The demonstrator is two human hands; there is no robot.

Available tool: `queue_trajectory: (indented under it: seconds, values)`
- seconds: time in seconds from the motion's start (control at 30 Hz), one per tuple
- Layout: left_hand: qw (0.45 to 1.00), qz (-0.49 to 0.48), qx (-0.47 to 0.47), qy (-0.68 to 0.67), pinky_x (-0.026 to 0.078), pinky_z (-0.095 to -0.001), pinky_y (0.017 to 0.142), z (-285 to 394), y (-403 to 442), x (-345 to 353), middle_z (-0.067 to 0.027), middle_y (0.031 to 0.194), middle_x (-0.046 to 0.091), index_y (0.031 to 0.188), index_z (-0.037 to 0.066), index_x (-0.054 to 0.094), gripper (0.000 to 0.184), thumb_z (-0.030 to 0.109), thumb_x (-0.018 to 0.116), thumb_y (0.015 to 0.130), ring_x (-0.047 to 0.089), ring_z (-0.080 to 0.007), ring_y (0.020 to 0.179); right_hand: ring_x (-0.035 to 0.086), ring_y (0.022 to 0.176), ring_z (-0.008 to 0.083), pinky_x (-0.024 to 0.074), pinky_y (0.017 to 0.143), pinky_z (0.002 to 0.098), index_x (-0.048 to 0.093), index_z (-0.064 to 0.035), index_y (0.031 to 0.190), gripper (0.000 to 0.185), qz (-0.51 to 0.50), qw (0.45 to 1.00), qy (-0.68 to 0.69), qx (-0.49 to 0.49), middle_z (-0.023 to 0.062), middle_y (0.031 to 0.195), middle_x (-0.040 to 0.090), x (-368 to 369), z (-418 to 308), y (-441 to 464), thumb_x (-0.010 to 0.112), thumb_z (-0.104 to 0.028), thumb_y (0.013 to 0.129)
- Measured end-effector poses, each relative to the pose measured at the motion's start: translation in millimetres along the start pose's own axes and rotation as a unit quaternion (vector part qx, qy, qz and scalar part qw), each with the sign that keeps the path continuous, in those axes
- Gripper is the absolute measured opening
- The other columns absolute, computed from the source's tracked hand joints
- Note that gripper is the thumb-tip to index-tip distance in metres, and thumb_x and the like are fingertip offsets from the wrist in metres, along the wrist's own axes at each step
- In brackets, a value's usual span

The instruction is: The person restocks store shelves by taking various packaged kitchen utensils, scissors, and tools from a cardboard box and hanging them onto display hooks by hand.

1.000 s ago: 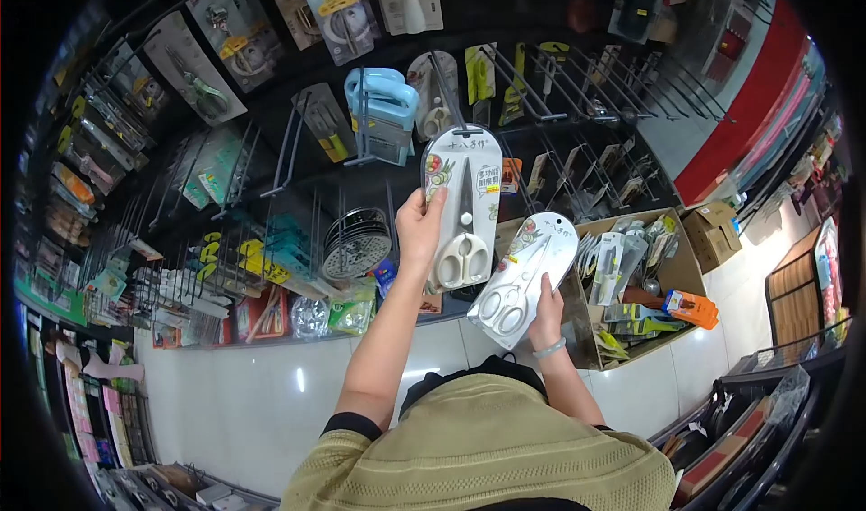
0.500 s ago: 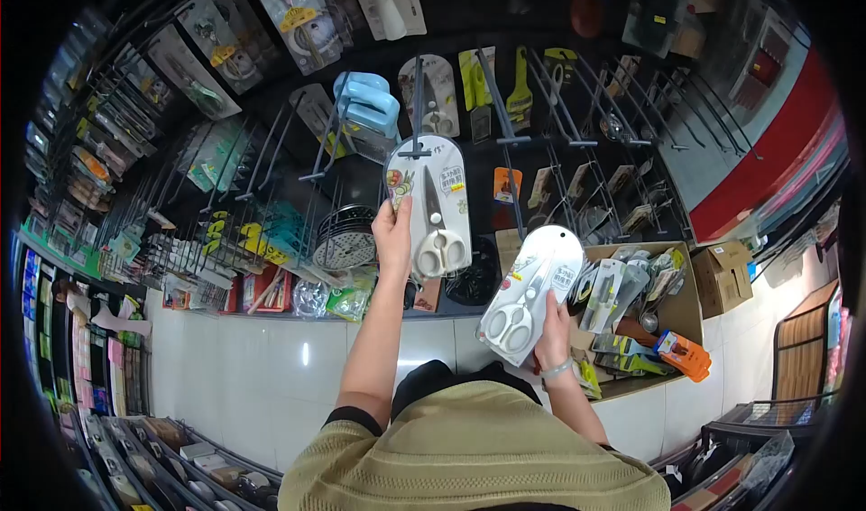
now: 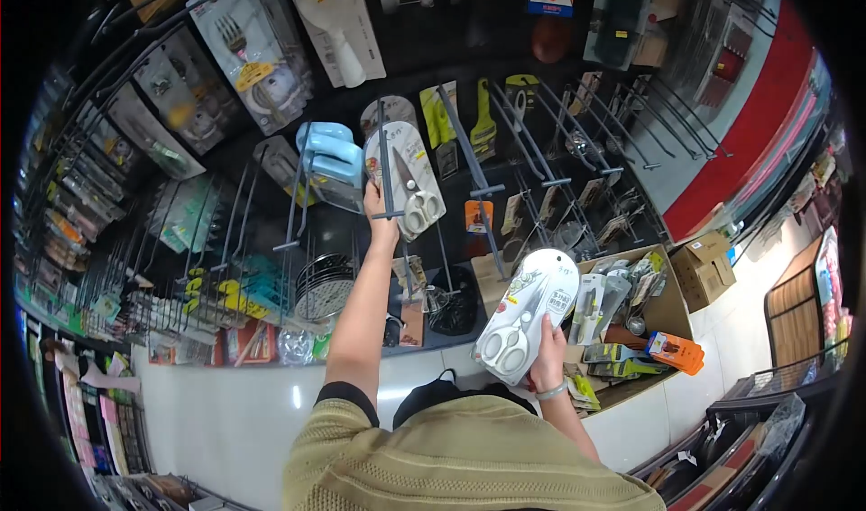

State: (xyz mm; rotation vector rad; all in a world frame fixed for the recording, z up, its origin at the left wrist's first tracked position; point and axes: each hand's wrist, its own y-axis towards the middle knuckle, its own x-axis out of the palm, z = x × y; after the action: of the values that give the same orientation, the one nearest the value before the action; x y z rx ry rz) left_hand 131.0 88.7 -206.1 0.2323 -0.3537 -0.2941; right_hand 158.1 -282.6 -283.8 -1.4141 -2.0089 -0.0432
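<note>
My left hand (image 3: 380, 215) reaches up to the rack, its fingers closed on the left edge of a carded pair of kitchen scissors (image 3: 417, 173). That card is on a metal hook (image 3: 386, 164), close in front of another white card (image 3: 388, 112). Lower down and to the right, my right hand (image 3: 548, 359) grips a second carded pair of kitchen scissors (image 3: 516, 326) by its right edge. This pack is tilted, handles toward me, and off the rack.
A cardboard box (image 3: 622, 395) of packaged kitchen tools stands at lower right, with a closed brown carton (image 3: 704, 270) beside it. Long metal hooks (image 3: 471, 155) jut out around my left arm. A blue plastic item (image 3: 331, 155) hangs left of the scissors.
My left hand has moved its scissors pack farther back along the hook, toward the card behind. The right-hand pack has come slightly lower, and the view has shifted.
</note>
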Motion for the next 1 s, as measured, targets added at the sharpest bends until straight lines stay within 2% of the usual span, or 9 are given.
queue_trajectory:
  seconds: [0.1, 0.17, 0.27, 0.43, 0.5, 0.6, 0.67, 0.83, 1.0]
  values:
    - [0.999, 0.004, -0.004, 0.041, 0.024, -0.0210, 0.046, -23, 28, -3, 0.0067, 0.064, 0.036, 0.086, 0.010, 0.054, 0.016, 0.025, 0.053, 0.091, 0.032, -0.0031, 0.052, 0.058, 0.090, 0.0146, 0.0467, 0.078, 0.0289, 0.053, 0.0005, 0.111, 0.031, 0.006, 1.000, -0.004, 0.000, 0.0070, 0.104, 0.060, 8, 0, -1, 0.051, -0.024, 0.093]
    - [0.997, -0.003, 0.012, 0.073, 0.035, -0.0242, 0.052, -29, 41, -6, 0.0034, 0.066, 0.044, 0.087, 0.005, 0.056, 0.020, 0.025, 0.053, 0.091, 0.043, -0.0077, 0.057, 0.057, 0.090, 0.0142, 0.0466, 0.078, 0.0285, 0.053, 0.0007, 0.111, 0.031, -0.001, 1.000, -0.019, -0.007, 0.0069, 0.104, 0.060, 17, -3, -2, 0.051, -0.024, 0.093]
    - [0.975, -0.001, 0.049, 0.215, 0.043, -0.0328, 0.079, -18, 42, -4, -0.0167, 0.094, 0.061, 0.104, -0.005, 0.054, 0.034, 0.025, 0.054, 0.090, 0.057, -0.0257, 0.086, 0.057, 0.091, 0.0130, 0.0454, 0.079, 0.0272, 0.054, 0.0009, 0.112, 0.030, -0.012, 0.998, -0.053, -0.007, 0.0061, 0.105, 0.060, 30, -3, 1, 0.050, -0.023, 0.093]
    - [0.981, 0.042, 0.068, 0.178, 0.035, -0.0379, 0.093, -29, -10, -12, -0.0211, 0.114, 0.048, 0.117, -0.006, 0.042, 0.050, 0.031, 0.057, 0.087, 0.046, -0.0328, 0.108, 0.056, 0.085, 0.0079, 0.0445, 0.075, 0.0230, 0.057, 0.0026, 0.108, 0.030, -0.086, 0.991, -0.092, -0.049, 0.0038, 0.099, 0.063, 62, -8, 5, 0.052, -0.023, 0.093]
    - [0.988, -0.018, -0.039, 0.151, 0.040, -0.0305, 0.083, -5, -57, -8, -0.0082, 0.102, 0.057, 0.113, 0.003, 0.047, 0.037, 0.032, 0.053, 0.091, 0.052, -0.0155, 0.096, 0.055, 0.084, 0.0067, 0.0442, 0.074, 0.0224, 0.058, 0.0026, 0.108, 0.030, -0.126, 0.983, -0.122, -0.052, 0.0027, 0.099, 0.062, 71, -5, 11, 0.053, -0.022, 0.092]
    - [0.945, -0.227, -0.224, -0.070, 0.043, -0.0261, 0.081, 56, -110, -13, -0.0077, 0.104, 0.059, 0.118, 0.002, 0.046, 0.036, 0.020, 0.057, 0.089, 0.054, -0.0114, 0.094, 0.053, 0.084, 0.0048, 0.0437, 0.075, 0.0215, 0.059, 0.0022, 0.108, 0.029, -0.199, 0.965, -0.168, -0.042, 0.0010, 0.097, 0.062, 80, 0, 16, 0.055, -0.022, 0.091]
    - [0.947, -0.257, -0.190, -0.023, 0.044, -0.0245, 0.076, 69, -130, -16, -0.0056, 0.095, 0.062, 0.110, 0.000, 0.054, 0.031, 0.017, 0.062, 0.086, 0.055, -0.0092, 0.088, 0.053, 0.083, 0.0046, 0.0437, 0.075, 0.0214, 0.059, 0.0020, 0.108, 0.029, -0.248, 0.950, -0.188, -0.023, 0.0005, 0.096, 0.062, 92, 0, 13, 0.056, -0.021, 0.091]
    - [0.980, -0.145, -0.126, 0.053, 0.044, -0.0208, 0.063, 96, -142, -36, -0.0018, 0.081, 0.063, 0.096, -0.002, 0.061, 0.022, 0.014, 0.067, 0.082, 0.053, -0.0049, 0.071, 0.042, 0.114, 0.0139, 0.0392, 0.091, 0.0278, 0.034, -0.0005, 0.130, 0.047, -0.362, 0.911, -0.189, -0.052, 0.0117, 0.125, 0.046, 116, 4, 11, 0.054, -0.017, 0.091]
    - [0.994, -0.070, -0.064, 0.052, 0.038, -0.0184, 0.053, 115, -135, -41, 0.0020, 0.072, 0.058, 0.090, -0.001, 0.060, 0.017, 0.014, 0.065, 0.084, 0.046, -0.0024, 0.060, 0.045, 0.112, 0.0174, 0.0407, 0.090, 0.0295, 0.037, -0.0027, 0.126, 0.042, -0.320, 0.924, -0.178, -0.109, 0.0112, 0.117, 0.050, 119, 7, 9, 0.054, -0.017, 0.091]
